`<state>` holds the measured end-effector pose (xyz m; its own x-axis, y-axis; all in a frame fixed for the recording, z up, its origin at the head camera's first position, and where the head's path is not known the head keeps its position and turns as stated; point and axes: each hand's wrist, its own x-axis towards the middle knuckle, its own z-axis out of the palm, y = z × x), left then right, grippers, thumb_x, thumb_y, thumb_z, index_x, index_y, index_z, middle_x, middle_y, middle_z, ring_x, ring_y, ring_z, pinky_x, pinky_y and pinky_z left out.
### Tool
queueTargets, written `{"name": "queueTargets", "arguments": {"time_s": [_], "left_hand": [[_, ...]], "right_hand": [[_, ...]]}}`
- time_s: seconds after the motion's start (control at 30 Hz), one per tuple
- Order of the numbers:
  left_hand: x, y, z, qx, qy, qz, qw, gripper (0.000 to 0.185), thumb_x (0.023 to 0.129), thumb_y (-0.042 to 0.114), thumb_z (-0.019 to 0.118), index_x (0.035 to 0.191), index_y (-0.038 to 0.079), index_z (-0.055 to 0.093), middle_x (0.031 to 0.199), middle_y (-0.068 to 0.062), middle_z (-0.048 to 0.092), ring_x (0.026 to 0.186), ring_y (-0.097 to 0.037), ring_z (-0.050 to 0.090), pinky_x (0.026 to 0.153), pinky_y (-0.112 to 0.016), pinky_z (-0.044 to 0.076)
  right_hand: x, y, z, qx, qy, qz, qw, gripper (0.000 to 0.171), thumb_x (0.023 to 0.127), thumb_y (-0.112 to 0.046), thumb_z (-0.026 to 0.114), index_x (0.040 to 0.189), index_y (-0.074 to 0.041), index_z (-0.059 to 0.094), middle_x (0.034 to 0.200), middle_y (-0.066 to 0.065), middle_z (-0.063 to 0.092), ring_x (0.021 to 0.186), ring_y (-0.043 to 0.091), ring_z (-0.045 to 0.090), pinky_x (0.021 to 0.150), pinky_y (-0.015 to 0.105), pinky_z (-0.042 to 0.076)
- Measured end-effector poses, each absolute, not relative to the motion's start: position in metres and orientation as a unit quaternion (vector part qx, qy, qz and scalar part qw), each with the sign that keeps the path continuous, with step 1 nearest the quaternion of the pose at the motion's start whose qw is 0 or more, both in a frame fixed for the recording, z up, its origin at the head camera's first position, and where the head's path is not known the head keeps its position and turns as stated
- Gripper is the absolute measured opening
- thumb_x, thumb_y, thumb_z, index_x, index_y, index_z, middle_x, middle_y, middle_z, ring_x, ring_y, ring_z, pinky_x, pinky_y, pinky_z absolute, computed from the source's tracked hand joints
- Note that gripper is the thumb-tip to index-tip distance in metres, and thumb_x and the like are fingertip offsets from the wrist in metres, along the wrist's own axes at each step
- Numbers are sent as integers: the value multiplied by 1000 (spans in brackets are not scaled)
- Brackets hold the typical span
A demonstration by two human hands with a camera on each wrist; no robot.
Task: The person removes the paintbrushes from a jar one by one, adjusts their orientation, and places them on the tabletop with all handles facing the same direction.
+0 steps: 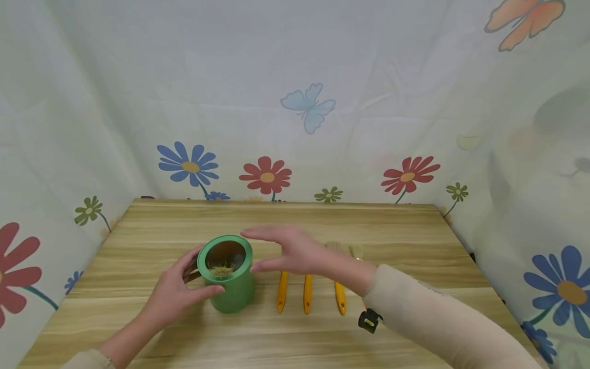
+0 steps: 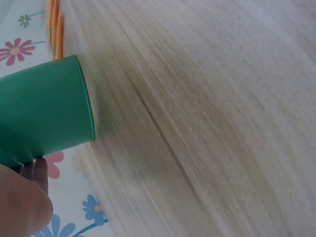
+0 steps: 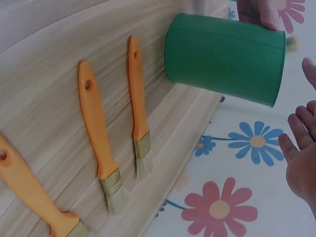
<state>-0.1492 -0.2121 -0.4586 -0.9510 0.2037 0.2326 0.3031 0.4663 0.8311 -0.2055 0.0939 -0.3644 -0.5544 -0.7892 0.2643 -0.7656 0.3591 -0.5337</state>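
Wooden table: green cup standing upright, three orange-handled brushes lying side by side just beside it.

This is looking like a small staged recording booth, not a real home or workshop. A pale fabric backdrop printed with coloured flowers and butterflies is hanging close behind and on both sides of a light wooden laminate table, closing it in like a tent. Folds are showing in the cloth, and it is reaching down to the table edges.
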Motion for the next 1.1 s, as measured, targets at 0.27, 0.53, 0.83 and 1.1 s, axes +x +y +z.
{"name": "queueTargets", "arguments": {"time_s": [0.27,0.53,0.83,1.1], "left_hand": [[-150,-213,-460,-150,-857,-490,53,90,84,29,95,159,15,48,148,-11,64,135,-32,62,105,-41,60],[-149,-212,-460,-151,-858,-489,51,89,85,30,94,159,15,47,149,-11,63,135,-33,62,104,-43,61],[-151,-214,-462,-146,-867,-474,53,90,85,36,94,159,17,47,150,-7,63,135,-23,62,102,-23,58],[-151,-213,-461,-141,-868,-473,47,91,85,38,93,160,19,46,150,-1,63,131,0,58,101,-16,55]], "right_hand": [[-205,74,-369,-533,789,-306,-8,69,89,-26,91,149,-7,63,146,7,67,137,17,62,116,22,48],[-203,62,-370,-552,776,-304,6,60,92,-23,88,145,-6,66,137,9,72,126,17,68,108,17,52],[-200,54,-372,-558,775,-296,10,51,94,-23,86,139,-7,71,134,5,75,126,12,68,109,13,49],[-198,47,-371,-562,776,-286,23,39,96,-21,84,133,-9,76,126,2,78,114,16,73,101,10,51]]}}
